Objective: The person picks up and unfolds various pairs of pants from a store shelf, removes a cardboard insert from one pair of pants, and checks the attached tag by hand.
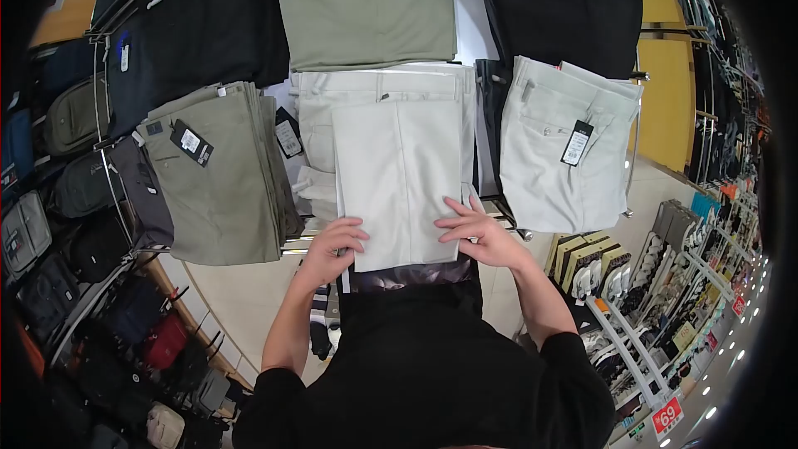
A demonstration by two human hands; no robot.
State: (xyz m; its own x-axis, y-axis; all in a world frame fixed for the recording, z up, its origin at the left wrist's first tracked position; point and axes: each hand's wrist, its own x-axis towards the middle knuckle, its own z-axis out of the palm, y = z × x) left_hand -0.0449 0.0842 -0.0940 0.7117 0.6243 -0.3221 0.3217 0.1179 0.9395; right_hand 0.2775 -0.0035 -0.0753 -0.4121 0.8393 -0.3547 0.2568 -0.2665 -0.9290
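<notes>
Folded pale trousers (399, 175), held at both sides
Left hand (331, 251) and right hand (480, 234) each have a narrow grip on a lower side edge; the trousers overlap stacked light garments (317, 137).

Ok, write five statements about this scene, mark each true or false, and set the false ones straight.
1. The left hand and the right hand both touch the folded pale garment. True.
2. The right hand's fingers rest on a black tag. False: they rest at the edge of the folded pale garment.
3. The olive-brown trousers at picture left carry a black tag with a white label. True.
4. The person's sleeves are long and white. False: the black sleeves are short, leaving the forearms bare.
5. The large red sign at lower right reads 99. False: the red sign reads 69.
</notes>
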